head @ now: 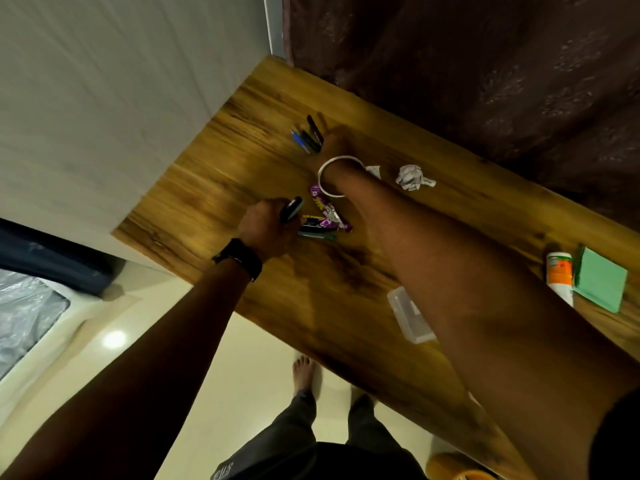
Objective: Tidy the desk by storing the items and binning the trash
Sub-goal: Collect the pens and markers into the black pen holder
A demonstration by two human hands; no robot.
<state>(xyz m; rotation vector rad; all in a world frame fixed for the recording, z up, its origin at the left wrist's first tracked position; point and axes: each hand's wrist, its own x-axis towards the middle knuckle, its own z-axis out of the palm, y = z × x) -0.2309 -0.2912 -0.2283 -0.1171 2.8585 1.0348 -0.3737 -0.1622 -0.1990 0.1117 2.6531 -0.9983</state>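
Note:
My left hand (pixel 265 225) grips a dark marker (pixel 291 209) near the left end of the wooden desk (pixel 242 133). My right hand (pixel 332 147), with a metal bangle on its wrist, reaches to a bunch of pens (pixel 310 136) further back; its fingers touch them, and I cannot see whether they curl round them. Purple wrappers (pixel 323 211) and a green pen (pixel 317 235) lie between my two hands. Two crumpled paper balls (pixel 410 176) lie to the right of my right wrist, one partly hidden by it.
A clear plastic box (pixel 408 315) sits by the desk's front edge, partly under my right forearm. A glue stick (pixel 558 277) and green sticky notes (pixel 601 280) lie at the right. A dark curtain hangs behind the desk. A bin with a plastic liner (pixel 24 306) stands at the left on the floor.

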